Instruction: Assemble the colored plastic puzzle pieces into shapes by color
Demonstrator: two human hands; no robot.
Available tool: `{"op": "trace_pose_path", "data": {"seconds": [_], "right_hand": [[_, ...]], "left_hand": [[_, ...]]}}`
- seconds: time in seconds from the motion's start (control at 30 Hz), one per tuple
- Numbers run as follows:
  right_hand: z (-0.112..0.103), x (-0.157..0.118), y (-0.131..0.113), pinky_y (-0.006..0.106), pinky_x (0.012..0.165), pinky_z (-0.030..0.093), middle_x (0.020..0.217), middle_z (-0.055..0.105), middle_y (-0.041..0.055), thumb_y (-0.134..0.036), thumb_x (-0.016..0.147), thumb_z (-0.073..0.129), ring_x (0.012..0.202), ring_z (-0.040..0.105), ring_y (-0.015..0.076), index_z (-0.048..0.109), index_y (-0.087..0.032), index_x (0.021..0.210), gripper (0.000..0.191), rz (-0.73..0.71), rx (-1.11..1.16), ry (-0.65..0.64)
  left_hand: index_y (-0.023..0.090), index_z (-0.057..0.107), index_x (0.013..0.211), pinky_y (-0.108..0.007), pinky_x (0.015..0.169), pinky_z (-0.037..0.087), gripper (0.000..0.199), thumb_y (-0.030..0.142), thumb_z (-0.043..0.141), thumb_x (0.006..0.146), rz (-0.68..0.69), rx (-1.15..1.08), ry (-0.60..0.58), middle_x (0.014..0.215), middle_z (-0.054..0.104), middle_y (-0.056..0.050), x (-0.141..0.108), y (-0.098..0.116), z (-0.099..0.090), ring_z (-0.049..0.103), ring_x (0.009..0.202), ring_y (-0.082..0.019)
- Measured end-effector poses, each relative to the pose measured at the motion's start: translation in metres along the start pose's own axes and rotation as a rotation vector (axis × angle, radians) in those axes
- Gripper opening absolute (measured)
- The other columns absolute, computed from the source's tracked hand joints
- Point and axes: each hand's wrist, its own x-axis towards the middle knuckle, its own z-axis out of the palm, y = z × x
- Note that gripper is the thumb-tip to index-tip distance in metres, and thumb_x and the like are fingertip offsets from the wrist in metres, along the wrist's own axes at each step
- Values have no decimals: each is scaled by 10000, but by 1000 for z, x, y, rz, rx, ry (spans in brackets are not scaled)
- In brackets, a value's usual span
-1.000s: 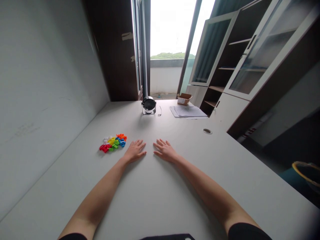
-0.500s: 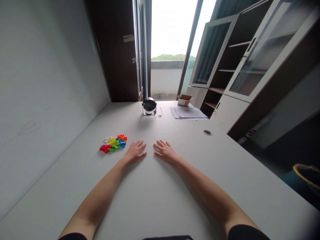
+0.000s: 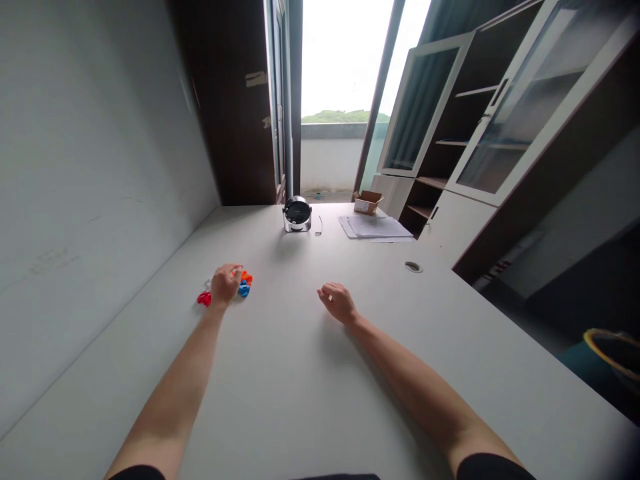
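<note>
My left hand (image 3: 226, 284) is over the pile of small coloured plastic pieces at the left of the white table (image 3: 280, 373). Its fingers curl down over the pile and hide most of it; whether they grip a piece cannot be made out. Red pieces (image 3: 204, 299) show to the left of the hand, blue (image 3: 244, 289) and orange (image 3: 247, 277) ones to its right. Near the middle of the table, my right hand (image 3: 338, 301) is slightly raised, its fingers curled together, with nothing visible in them.
A round black and silver device (image 3: 297, 215) stands at the table's far edge, beside a thin short cord (image 3: 319, 227). Papers (image 3: 377, 227) and a small open cardboard box (image 3: 368, 202) lie at the far right. A round hole (image 3: 413, 267) is near the right edge. A wall (image 3: 100, 167) borders the left side.
My left hand has moved left from the bare table onto the coloured pieces, its fingers now curled. My right hand has lifted, shifted slightly right and closed its spread fingers.
</note>
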Motion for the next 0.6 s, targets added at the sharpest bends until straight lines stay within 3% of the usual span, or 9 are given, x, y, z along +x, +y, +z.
{"op": "trace_pose_path", "data": {"seconds": [0.1, 0.2, 0.27, 0.37, 0.6], "right_hand": [[3, 0, 2, 266, 739, 378, 656, 573, 6, -308, 986, 474, 662, 513, 151, 496, -214, 657, 343, 7, 19, 14], [6, 1, 4, 264, 719, 377, 646, 566, 6, -312, 980, 475, 647, 505, 150, 484, -216, 644, 350, 20, 25, 16], [7, 1, 5, 261, 712, 375, 646, 567, 4, -316, 979, 476, 645, 508, 148, 479, -216, 643, 350, 30, 29, 18], [8, 1, 5, 258, 707, 374, 648, 571, 0, -319, 982, 476, 644, 510, 144, 478, -215, 643, 354, 38, 33, 11], [6, 0, 3, 251, 700, 368, 651, 574, -4, -324, 983, 481, 645, 506, 137, 490, -211, 645, 358, 53, 24, -14]], "left_hand": [[180, 722, 1023, -459, 1065, 412, 352, 377, 455, 904, -239, 133, 74, 1157, 702, -122, 12, -56, -22, 591, 1134, -317], [158, 706, 1100, -492, 1090, 382, 432, 451, 484, 873, -380, 59, -114, 1254, 665, -153, 10, -96, -35, 549, 1221, -352], [163, 687, 1160, -449, 1029, 452, 485, 489, 472, 872, -380, -3, -204, 1239, 683, -128, 6, -109, -37, 609, 1152, -320], [160, 633, 1252, -416, 956, 509, 577, 542, 425, 873, -399, -194, -306, 1241, 688, -121, 4, -110, -31, 655, 1083, -297], [180, 679, 1158, -440, 1025, 473, 639, 652, 482, 775, -345, -373, -408, 1251, 673, -178, 21, -83, -15, 553, 1272, -353]]}}
